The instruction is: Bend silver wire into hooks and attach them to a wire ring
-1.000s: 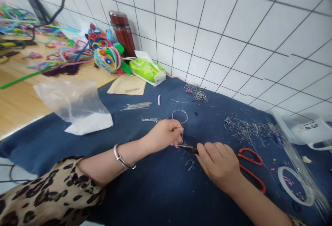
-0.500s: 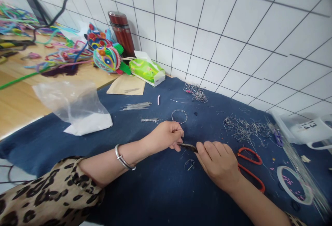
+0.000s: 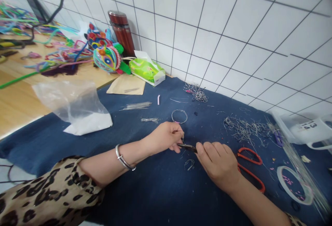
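My left hand [image 3: 164, 137] rests on the dark blue cloth [image 3: 145, 191] with its fingers pinched on a thin piece of silver wire [image 3: 183, 139]. My right hand [image 3: 219, 163] is closed round small dark pliers [image 3: 187, 146], whose tips meet the wire at my left fingertips. A bent scrap of wire [image 3: 190, 163] lies just below the pliers. A round wire loop [image 3: 179, 116] lies on the cloth just beyond my left hand.
Red-handled scissors [image 3: 250, 165] lie right of my right hand, by a pile of wire offcuts [image 3: 245, 129] and a tape ring [image 3: 293, 184]. Straight wire bundles [image 3: 136, 106], a clear plastic bag [image 3: 71, 101], a green tissue pack [image 3: 146, 69], a thermos [image 3: 123, 32] and colourful pipe cleaners [image 3: 59, 51] sit further left.
My right hand has edged the pliers slightly left toward my left fingertips. Everything else stays as it was.
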Demonstrator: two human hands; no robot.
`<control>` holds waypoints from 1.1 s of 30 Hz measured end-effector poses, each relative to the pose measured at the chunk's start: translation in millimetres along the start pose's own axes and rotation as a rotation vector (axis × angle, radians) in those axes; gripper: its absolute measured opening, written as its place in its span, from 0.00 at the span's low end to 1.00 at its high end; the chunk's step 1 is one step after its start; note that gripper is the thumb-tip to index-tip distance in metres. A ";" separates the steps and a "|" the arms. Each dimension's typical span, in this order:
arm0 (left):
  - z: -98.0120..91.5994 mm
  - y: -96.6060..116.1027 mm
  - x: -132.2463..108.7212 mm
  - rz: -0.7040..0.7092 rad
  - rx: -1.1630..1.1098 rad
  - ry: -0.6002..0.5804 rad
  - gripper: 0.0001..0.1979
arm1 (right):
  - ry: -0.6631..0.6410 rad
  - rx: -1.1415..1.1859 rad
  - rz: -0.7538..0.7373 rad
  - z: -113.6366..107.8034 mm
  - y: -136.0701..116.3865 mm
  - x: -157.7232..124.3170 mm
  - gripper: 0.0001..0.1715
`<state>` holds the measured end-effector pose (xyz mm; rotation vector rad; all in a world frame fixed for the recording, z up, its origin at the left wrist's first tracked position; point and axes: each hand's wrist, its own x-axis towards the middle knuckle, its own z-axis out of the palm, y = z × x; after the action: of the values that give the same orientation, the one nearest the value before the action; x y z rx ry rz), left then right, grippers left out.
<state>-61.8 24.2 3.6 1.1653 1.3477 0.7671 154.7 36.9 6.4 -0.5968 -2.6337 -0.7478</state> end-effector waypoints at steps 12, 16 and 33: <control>0.0 4.7 -3.9 0.084 0.113 0.014 0.11 | -0.086 0.049 0.037 -5.6 -3.2 1.9 0.12; -1.0 6.6 -6.9 0.203 0.217 0.021 0.11 | -0.127 0.084 0.076 -7.7 -4.1 4.1 0.11; -10.9 19.1 -16.4 0.580 0.712 -0.009 0.13 | -0.183 0.379 0.310 -10.4 -8.3 4.8 0.10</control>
<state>-70.7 16.6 28.3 2.1809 1.3210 0.6860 148.8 26.1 13.3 -0.9635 -2.6507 -0.1026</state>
